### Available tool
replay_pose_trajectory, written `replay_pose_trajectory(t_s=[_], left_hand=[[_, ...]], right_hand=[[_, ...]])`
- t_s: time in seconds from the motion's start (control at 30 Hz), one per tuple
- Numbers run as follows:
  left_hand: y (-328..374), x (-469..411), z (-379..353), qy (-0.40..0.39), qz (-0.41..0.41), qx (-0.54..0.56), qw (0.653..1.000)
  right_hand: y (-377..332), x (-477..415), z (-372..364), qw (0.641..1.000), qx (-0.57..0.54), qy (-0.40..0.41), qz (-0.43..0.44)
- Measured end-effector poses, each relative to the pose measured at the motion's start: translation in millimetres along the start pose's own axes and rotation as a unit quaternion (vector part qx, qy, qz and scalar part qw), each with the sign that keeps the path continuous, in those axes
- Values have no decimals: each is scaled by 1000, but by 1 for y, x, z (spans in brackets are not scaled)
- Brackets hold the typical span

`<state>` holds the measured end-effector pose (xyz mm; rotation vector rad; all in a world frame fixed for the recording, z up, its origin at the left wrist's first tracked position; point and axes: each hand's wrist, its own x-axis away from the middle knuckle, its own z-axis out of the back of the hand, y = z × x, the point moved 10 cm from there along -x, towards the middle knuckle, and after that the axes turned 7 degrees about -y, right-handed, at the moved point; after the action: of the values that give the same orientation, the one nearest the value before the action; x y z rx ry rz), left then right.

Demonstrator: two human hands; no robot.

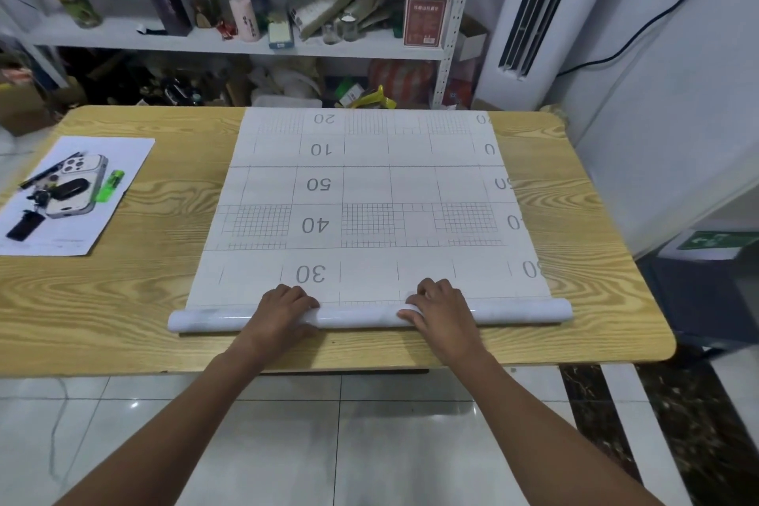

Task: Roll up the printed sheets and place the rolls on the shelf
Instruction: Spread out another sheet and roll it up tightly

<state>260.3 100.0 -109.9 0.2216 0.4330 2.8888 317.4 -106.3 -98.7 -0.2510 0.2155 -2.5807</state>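
Sheet [369, 193] part-rolled — left hand [283, 310], right hand [441, 306] hold roll [361, 316].

The table [135, 300] shows a yellowish wood-grain top with a smooth, matt look. The printed sheet [369, 193] looks matt and papery on its gridded face, while its rolled part [361, 316] shows a glossy, slick white backing. The floor tiles [287, 444] are polished and reflective.

Two stretches of the glossy white paper roll [361, 316] are hidden under the fingers [302, 296] of the left hand [281, 312] and right hand [443, 310], and the red cardboard box's [425, 18] print beyond them is blurred.
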Motion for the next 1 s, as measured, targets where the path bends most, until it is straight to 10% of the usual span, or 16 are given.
replay_pose_trajectory(t_s=[0.47, 1.0], left_hand=[[3, -4, 3, -68, 103, -2, 992], [6, -3, 8, -15, 38, -30, 999]], right_hand=[[4, 8, -5, 1000, 1, -13, 7], [11, 1, -9, 997, -65, -42, 25]])
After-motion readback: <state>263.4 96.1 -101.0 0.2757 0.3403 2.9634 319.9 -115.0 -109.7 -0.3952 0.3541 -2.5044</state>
